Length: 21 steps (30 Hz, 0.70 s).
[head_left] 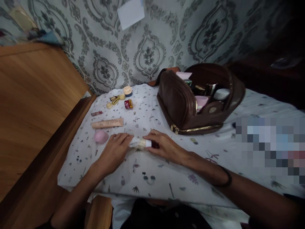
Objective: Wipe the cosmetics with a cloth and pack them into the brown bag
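Observation:
A makeup brush [140, 143] with white bristles and a dark handle lies level between my hands, above the printed white cloth [143, 178]. My left hand [113, 154] grips the bristle end, and my right hand [164, 147] wraps the handle end, hiding part of it. A pink makeup sponge [100, 136] sits just left of my left hand. Beyond it lies a beige cosmetic tube [107, 123]. A red jar [128, 104], a cream-lidded jar [127, 91] and small gold items [114, 100] stand farther back.
A brown leather toiletry bag [188, 101] with a gold zip stands open behind my right hand, holding several cosmetics. A wooden panel [35, 108] runs along the left side. Patterned wallpaper [147, 54] rises behind. A pixelated patch [269, 149] covers part of the right.

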### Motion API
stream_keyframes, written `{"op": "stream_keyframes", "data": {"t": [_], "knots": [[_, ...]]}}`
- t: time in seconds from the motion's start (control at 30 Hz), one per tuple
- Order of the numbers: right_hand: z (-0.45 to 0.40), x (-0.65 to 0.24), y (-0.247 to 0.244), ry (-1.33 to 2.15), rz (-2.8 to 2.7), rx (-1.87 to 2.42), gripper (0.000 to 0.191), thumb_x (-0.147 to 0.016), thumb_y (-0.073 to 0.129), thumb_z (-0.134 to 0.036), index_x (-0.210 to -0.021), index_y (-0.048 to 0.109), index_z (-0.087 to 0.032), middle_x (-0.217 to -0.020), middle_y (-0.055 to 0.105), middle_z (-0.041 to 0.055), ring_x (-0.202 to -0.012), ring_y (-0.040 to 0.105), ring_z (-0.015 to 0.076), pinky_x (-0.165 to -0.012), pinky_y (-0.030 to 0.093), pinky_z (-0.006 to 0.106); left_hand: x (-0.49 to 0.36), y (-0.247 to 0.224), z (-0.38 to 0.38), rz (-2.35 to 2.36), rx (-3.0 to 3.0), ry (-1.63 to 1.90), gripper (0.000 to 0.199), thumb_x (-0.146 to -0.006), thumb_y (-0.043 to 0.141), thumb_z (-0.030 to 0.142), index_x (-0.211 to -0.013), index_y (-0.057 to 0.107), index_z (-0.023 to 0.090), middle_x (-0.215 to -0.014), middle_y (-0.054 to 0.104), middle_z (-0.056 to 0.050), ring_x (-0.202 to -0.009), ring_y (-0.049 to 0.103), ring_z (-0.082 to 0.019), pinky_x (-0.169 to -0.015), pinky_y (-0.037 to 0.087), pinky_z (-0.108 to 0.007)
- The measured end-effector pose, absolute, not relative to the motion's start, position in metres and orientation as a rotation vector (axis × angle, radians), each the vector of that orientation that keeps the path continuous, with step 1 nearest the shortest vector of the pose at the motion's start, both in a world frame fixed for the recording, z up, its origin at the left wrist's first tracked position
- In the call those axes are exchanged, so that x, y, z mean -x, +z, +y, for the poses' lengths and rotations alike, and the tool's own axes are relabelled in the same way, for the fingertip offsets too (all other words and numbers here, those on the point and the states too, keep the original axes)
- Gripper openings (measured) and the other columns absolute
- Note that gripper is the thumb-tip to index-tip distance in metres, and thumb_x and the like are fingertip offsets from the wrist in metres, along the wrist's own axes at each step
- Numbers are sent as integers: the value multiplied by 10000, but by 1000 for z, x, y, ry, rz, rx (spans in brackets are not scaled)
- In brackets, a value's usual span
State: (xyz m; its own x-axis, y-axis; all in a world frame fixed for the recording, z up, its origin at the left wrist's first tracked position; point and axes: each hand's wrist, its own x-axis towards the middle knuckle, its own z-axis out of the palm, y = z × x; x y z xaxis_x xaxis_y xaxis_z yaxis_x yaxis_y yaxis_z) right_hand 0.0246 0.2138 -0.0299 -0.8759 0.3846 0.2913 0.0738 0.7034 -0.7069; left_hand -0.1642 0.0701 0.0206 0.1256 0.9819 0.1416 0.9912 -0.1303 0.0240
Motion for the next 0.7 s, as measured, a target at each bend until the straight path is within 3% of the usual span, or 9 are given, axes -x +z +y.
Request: {"op": "stream_keyframes", "data": {"t": [0.13,0.27,0.37,0.43,0.53,0.7], "knots": [[214,-24,-31,1116,-2394,420,232,-851,652,-227,-1061,698,-138,-870,602,60,-753,563,159,-717,470,303,194,22,56,-2299,2018,-901,290,-983,420,268,-1172,619,175,-1105,684,-86,-1022,626,-235,-917,501,-378],[209,-19,-27,1570,-1983,513,326,-793,707,-387,-998,661,-138,-835,587,29,-684,560,132,-622,470,267,188,12,50,-2607,1485,-1608,441,-921,533,504,-1160,638,148,-957,716,-60,-809,652,-210,-716,531,-305],[199,-13,-18,1942,-1635,428,486,-720,753,-549,-978,589,-171,-817,605,-3,-678,598,126,-641,501,264,158,2,56,-2741,1330,-2027,545,-884,568,588,-1222,628,165,-1069,730,-86,-974,684,-248,-807,556,-325],[192,-12,-12,2012,-1548,402,533,-654,793,-587,-928,560,-194,-769,591,-29,-641,582,121,-613,498,257,133,-1,62,-2729,1410,-2086,564,-869,586,595,-1254,621,184,-1152,719,-99,-1136,646,-281,-919,544,-365],[188,-22,0,1795,-1644,474,498,-618,821,-578,-850,597,-198,-754,536,-39,-595,499,97,-548,435,230,105,6,72,-2669,1591,-2012,544,-898,550,575,-1301,596,212,-1220,698,-91,-1244,594,-284,-1009,512,-387],[202,-65,31,1439,-1859,489,421,-681,801,-530,-903,705,-186,-856,554,8,-708,526,127,-644,443,258,89,34,89,-2587,1960,-1859,556,-895,574,538,-1352,557,222,-1310,653,-85,-1325,530,-277,-1105,439,-408]]}}
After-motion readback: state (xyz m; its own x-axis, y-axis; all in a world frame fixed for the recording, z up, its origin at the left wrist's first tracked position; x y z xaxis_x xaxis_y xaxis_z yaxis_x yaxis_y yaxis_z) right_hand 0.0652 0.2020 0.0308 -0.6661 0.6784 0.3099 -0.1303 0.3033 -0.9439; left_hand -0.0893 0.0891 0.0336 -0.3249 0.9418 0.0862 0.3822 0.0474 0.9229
